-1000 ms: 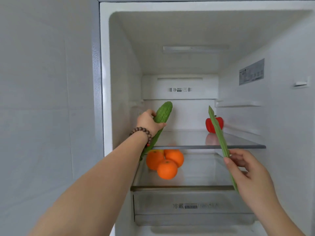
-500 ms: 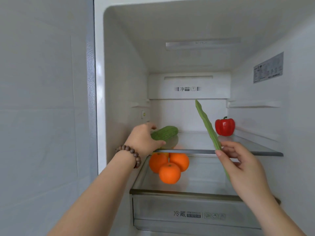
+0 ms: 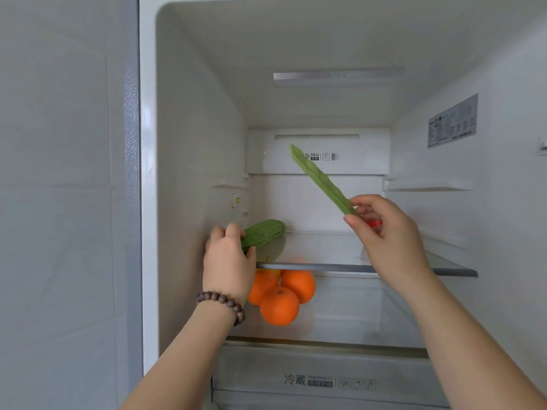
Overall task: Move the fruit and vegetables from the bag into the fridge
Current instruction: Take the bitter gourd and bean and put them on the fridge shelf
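Observation:
Inside the open fridge, my left hand grips the near end of a bumpy green gourd that lies on the left of the glass shelf. My right hand holds a long flat green bean pod by its lower end, raised above the shelf and slanting up to the left. A red pepper at the back right of the shelf is almost wholly hidden behind my right hand. Three oranges sit on the level below the shelf. The bag is out of view.
A clear drawer with a label fills the bottom of the fridge. White side walls carry shelf rails. A grey wall panel stands to the left of the fridge opening.
My left hand has lowered the gourd from upright until it lies on the shelf. My right hand has risen and moved inward with the bean pod, now covering the red pepper.

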The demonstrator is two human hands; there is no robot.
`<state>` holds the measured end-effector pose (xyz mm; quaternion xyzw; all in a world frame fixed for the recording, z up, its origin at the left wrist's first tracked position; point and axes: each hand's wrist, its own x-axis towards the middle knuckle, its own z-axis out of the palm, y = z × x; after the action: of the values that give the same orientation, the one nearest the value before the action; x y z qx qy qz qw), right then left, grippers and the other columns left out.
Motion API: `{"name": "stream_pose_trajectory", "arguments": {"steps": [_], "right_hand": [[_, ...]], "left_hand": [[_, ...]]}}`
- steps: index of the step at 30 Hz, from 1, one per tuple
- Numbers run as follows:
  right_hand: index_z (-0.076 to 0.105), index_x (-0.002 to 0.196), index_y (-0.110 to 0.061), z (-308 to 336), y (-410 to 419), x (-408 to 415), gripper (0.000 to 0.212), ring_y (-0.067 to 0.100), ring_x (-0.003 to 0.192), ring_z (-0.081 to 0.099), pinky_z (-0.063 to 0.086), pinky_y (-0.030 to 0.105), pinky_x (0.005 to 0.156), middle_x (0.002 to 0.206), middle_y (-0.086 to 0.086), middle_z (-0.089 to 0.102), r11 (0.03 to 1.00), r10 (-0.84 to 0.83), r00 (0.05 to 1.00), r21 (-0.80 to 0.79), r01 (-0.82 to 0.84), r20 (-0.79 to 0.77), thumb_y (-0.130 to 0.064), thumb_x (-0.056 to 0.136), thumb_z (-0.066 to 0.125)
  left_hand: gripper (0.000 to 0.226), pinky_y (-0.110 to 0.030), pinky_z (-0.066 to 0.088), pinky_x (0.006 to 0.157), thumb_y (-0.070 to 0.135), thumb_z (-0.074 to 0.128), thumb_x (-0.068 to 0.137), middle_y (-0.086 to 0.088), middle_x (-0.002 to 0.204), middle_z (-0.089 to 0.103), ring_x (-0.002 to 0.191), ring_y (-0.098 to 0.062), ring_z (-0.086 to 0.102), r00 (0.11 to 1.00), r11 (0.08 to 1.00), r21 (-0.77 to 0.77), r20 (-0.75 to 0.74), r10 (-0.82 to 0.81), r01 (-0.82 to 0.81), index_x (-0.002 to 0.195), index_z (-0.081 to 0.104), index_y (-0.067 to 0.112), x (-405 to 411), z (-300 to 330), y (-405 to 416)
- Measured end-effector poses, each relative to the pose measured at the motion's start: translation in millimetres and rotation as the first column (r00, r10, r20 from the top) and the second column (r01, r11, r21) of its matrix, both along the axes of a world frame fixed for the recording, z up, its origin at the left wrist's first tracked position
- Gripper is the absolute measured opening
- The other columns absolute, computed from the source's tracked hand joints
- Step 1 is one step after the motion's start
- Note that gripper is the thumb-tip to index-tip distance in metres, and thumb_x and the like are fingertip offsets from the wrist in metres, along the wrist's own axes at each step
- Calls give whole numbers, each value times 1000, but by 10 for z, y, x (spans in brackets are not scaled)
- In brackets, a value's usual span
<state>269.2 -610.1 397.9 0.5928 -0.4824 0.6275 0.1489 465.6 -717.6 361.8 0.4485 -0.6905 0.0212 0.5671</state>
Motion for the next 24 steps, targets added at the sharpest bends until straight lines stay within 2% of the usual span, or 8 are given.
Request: {"name": "stream_pose_trajectory", "arguments": {"steps": [5, 7, 10, 13, 19, 22, 24], "right_hand": [[62, 100, -20, 250, -415, -226, 20, 19, 92, 55, 43, 31, 82, 97, 1, 62, 982, -8, 960, 181, 60, -279, -10, 83, 63], [62, 100, -18, 335, -587, -303, 19, 19, 95, 54, 41, 27, 82, 99, 0, 62, 955, 61, 926, 292, 55, -374, -9, 83, 63], [62, 98, -16, 443, -824, -379, 19, 18, 97, 56, 39, 14, 77, 98, -4, 62, 890, 186, 880, 454, 38, -437, -7, 82, 63], [64, 95, -16, 523, -1071, -421, 21, 17, 97, 60, 42, 14, 81, 96, -3, 66, 829, 278, 842, 558, 34, -463, -2, 80, 65], [66, 100, -8, 642, -1520, -335, 27, 14, 91, 56, 35, -1, 71, 100, 6, 67, 729, 361, 743, 667, 152, -564, 4, 76, 67], [67, 104, -8, 604, -1726, -237, 30, 11, 93, 54, 32, -2, 70, 105, 7, 68, 703, 382, 680, 675, 226, -626, 2, 76, 68], [67, 106, -10, 552, -1838, -187, 31, 12, 96, 56, 37, 6, 77, 108, 7, 67, 690, 400, 655, 681, 245, -641, -1, 76, 69]], "left_hand": [[25, -28, 42, 72, 17, 69, 80, -10, 102, 53, 90, -30, 56, 998, 997, -58, -39, -47, 45, 101, 59, 9, 28, -98, -20], [26, -24, 40, 74, 18, 69, 80, -8, 104, 54, 92, -25, 57, 997, 993, -91, -23, -79, 76, 103, 60, 11, 74, -142, -23], [26, -19, 38, 76, 16, 69, 80, -4, 104, 56, 92, -20, 57, 992, 985, -129, -28, -120, 116, 104, 60, 14, 134, -193, -32], [25, -15, 36, 74, 15, 69, 79, -4, 102, 57, 90, -20, 58, 992, 985, -141, -63, -112, 102, 103, 60, 14, 131, -219, -65], [23, -30, 47, 68, 23, 68, 80, -4, 96, 56, 87, -24, 57, 990, 988, -151, -137, -31, 11, 98, 59, 13, -21, -256, -91], [21, -32, 49, 64, 26, 67, 81, -2, 93, 56, 84, -22, 57, 989, 984, -177, -147, -17, -9, 97, 58, 15, -38, -262, -115], [21, -30, 49, 63, 27, 66, 81, -1, 92, 56, 82, -21, 57, 990, 981, -191, -138, -17, -10, 97, 58, 16, -33, -269, -133]]}}
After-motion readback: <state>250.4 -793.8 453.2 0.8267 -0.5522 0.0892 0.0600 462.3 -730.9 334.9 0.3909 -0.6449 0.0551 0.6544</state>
